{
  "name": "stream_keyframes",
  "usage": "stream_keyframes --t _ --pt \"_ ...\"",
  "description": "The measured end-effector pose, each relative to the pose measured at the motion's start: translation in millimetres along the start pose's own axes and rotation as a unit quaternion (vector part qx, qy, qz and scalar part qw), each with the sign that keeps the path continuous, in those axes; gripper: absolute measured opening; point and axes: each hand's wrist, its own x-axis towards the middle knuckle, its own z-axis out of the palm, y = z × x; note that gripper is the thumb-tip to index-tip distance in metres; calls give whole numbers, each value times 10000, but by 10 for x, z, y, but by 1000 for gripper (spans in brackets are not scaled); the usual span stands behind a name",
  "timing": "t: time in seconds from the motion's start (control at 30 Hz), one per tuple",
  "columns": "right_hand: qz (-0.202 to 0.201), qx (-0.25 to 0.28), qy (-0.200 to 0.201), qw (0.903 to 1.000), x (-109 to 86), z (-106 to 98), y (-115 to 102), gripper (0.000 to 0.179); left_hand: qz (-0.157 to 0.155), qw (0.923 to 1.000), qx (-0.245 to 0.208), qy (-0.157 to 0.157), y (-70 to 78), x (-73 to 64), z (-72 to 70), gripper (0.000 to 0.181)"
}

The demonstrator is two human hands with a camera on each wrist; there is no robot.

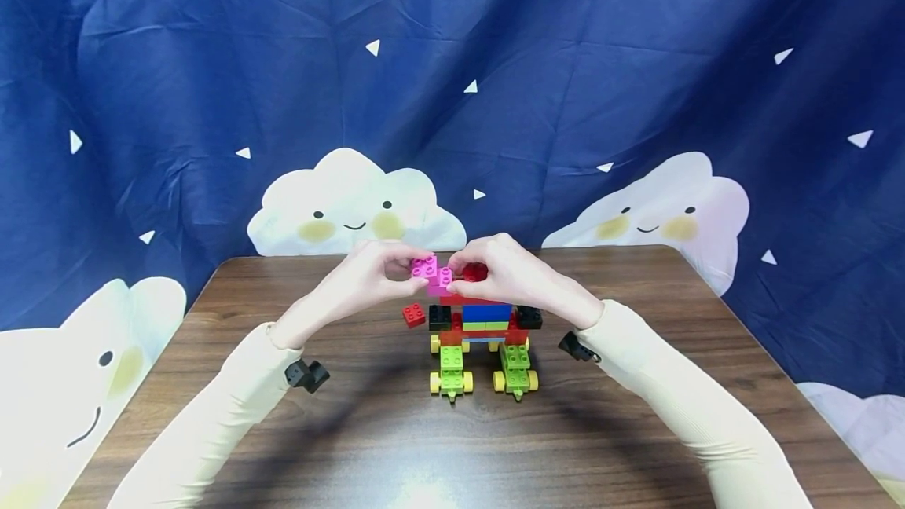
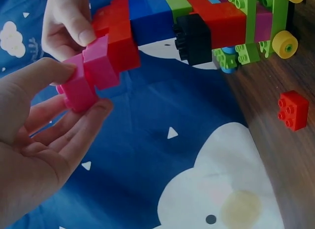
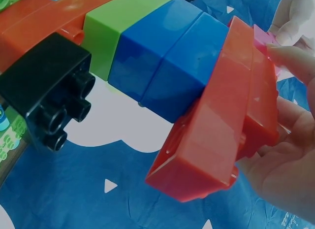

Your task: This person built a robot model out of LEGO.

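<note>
A tall figure of toy building blocks (image 1: 488,311) stands on the table, with red, blue, lime and black bricks over lime wheeled bases (image 1: 451,360) with yellow wheels. At its upper left, two pink bricks sit in a step. My left hand (image 1: 360,281) pinches the outer pink brick (image 2: 79,93) between thumb and fingers. The inner pink brick (image 2: 101,64) adjoins the top red bricks (image 3: 216,115). My right hand (image 1: 505,269) grips around this inner brick, its thumb on it in the left wrist view. Black bricks (image 2: 194,39) stick out at the sides.
One loose red brick (image 1: 413,315) lies on the brown wooden table (image 1: 318,430), left of the figure. Behind the table hangs a blue cloth (image 1: 452,61) with smiling clouds and white triangles. Each wrist carries a small black device (image 1: 307,375).
</note>
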Motion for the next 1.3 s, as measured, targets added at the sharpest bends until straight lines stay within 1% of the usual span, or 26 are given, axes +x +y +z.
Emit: stream_keyframes --t 0.13,0.37,0.47,0.57,0.67,0.8,0.9,1.17,1.23,1.3 --pt "-36 -4 37 10000 0 -1 -3 16 11 10000 57 -56 7 9 -6 36" --pt "9 -18 12 10000 -2 5 -1 15 -61 9998 113 -182 37 33 -29 38" --pt "7 -16 17 10000 -4 3 0 15 -25 9995 211 -240 50 41 -36 38" --pt "-2 26 22 10000 -6 -4 -2 15 72 9988 390 -283 67 53 -37 39" --pt "-17 40 35 10000 -7 -1 3 15 234 9975 597 -296 79 65 -31 38" --pt "-17 32 45 10000 -10 6 5 15 568 9938 933 -211 82 64 -17 36" --pt "-5 40 36 10000 -8 10 2 14 714 9913 1098 -153 79 54 -8 35" --pt "11 11 -33 10000 -6 17 15 13 702 9932 920 -110 75 19 17 34" --pt "-3 -2 -31 10000 -7 14 13 13 776 9922 978 -63 78 15 21 34" --pt "-33 -24 -7 10000 -8 10 9 12 925 9894 1116 12 76 11 27 34"
